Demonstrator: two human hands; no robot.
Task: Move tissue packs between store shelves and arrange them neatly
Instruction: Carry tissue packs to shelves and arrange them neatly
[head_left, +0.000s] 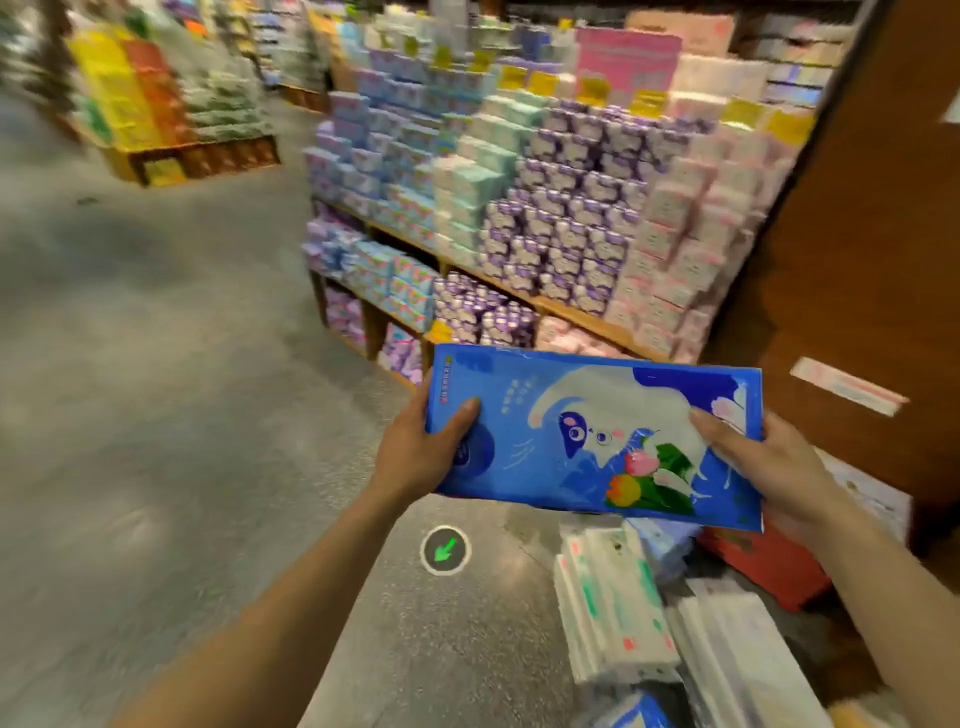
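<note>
Left hand, right hand grip blue pack; speckled floor, stocked shelves.

Both forearms are bare and reach forward from the near edge, angling in toward each other. The left hand grips the left end of a blue pack, thumb flat on the top face, fingers hidden underneath. The right hand grips the right end the same way: thumb on top, fingers under. Wrists roughly straight, hands well apart.
</note>
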